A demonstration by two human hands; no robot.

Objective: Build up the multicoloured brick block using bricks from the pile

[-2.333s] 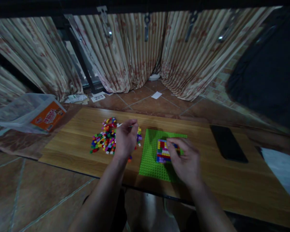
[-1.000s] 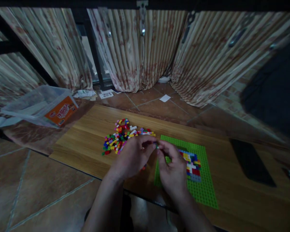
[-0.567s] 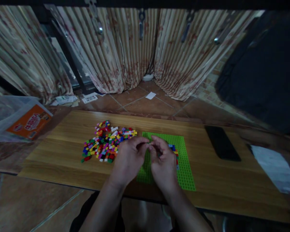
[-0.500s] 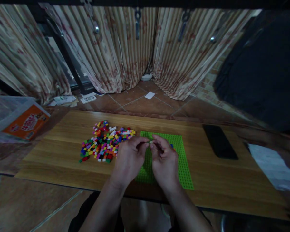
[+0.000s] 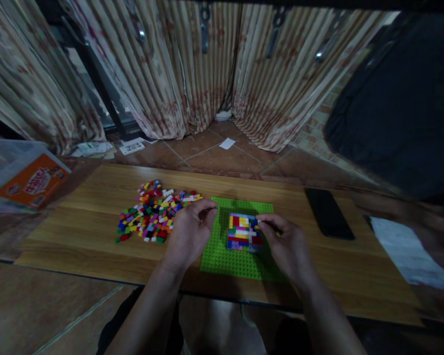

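Note:
A green studded baseplate (image 5: 218, 261) lies on the table, with a square patch of multicoloured toy bricks (image 5: 244, 231) built up on it. To the left of the patch, my left hand (image 5: 192, 231) hovers over the baseplate's left edge. Its thumb and forefinger are pinched together, and whatever sits at their tips is too small to make out. My right hand (image 5: 288, 244) is at the patch's upper right corner, pinching a small pale toy brick (image 5: 259, 222). Whether that brick touches the patch I cannot tell.
A heap of loose toy bricks (image 5: 151, 212) spreads left of the baseplate on the wooden table (image 5: 77, 222). On the right lie a black phone (image 5: 329, 214) and a white paper sheet (image 5: 410, 251). A clear plastic tub (image 5: 25, 148) with an orange label stands at the far left.
My hands were together over the baseplate at a small pale brick. They have parted, the left slightly leftward and the right to the right, uncovering the brick patch. The camera view has shifted slightly.

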